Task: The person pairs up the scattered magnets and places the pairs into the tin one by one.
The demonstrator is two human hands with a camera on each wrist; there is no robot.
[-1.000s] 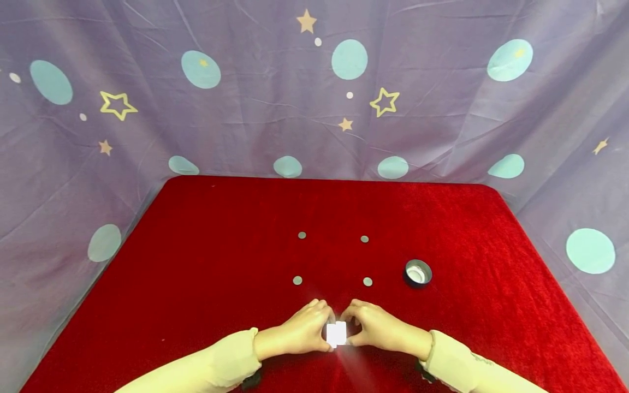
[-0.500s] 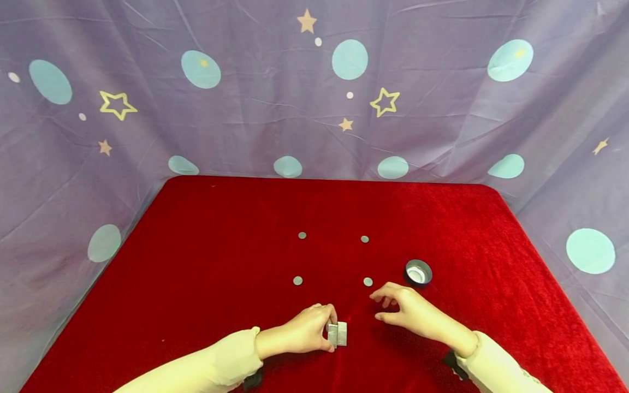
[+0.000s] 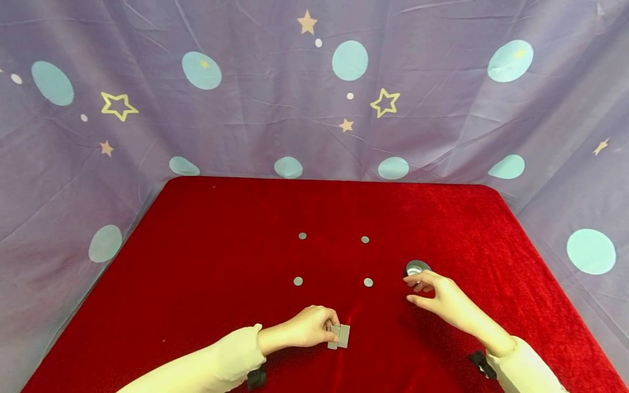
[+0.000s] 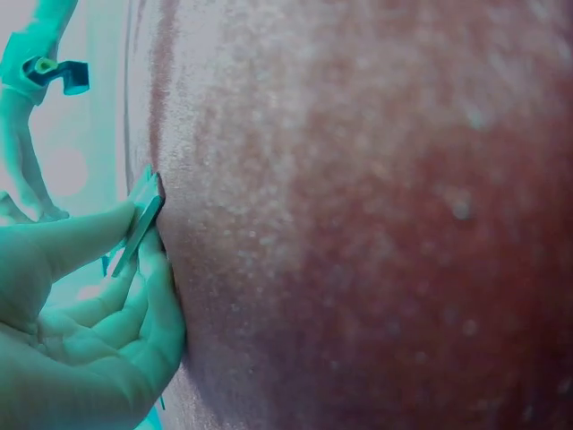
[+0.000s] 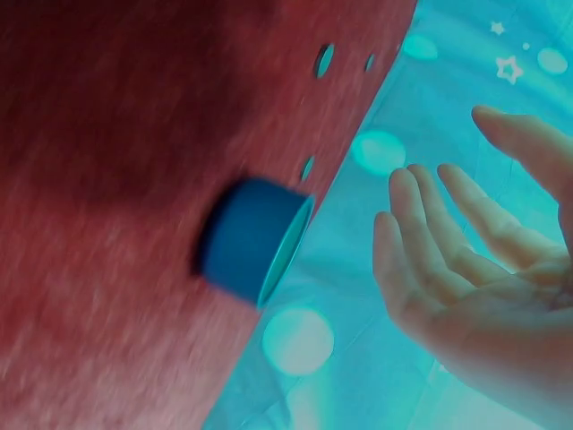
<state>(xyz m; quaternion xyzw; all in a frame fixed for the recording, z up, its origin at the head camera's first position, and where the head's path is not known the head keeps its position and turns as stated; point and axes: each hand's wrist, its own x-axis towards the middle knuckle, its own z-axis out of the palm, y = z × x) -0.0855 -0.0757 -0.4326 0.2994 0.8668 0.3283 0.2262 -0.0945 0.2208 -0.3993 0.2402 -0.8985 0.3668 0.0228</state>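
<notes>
My left hand (image 3: 314,326) pinches a thin, flat metal plate (image 3: 332,345) between thumb and fingers, close over the red cloth. Against its right side is a second small silver rectangular plate (image 3: 344,336). In the left wrist view the held plate (image 4: 136,237) stands tilted, edge towards the camera. My right hand (image 3: 444,300) hovers with loosely bent fingers and nothing in them, overlapping a dark round cup (image 3: 414,266) with a bright silvery inside. From the right wrist, the cup (image 5: 246,237) shows apart from the fingers, its wall smooth and blue-tinted.
Several small grey discs lie spread on the red cloth (image 3: 221,262), among them a near-left disc (image 3: 298,281) and a near-right disc (image 3: 368,282). A purple curtain (image 3: 275,109) with stars and dots encloses the back and sides.
My right hand has left the plates and moved right, up to the cup. The left hand stays with its plate. The bright glare on the plates is gone.
</notes>
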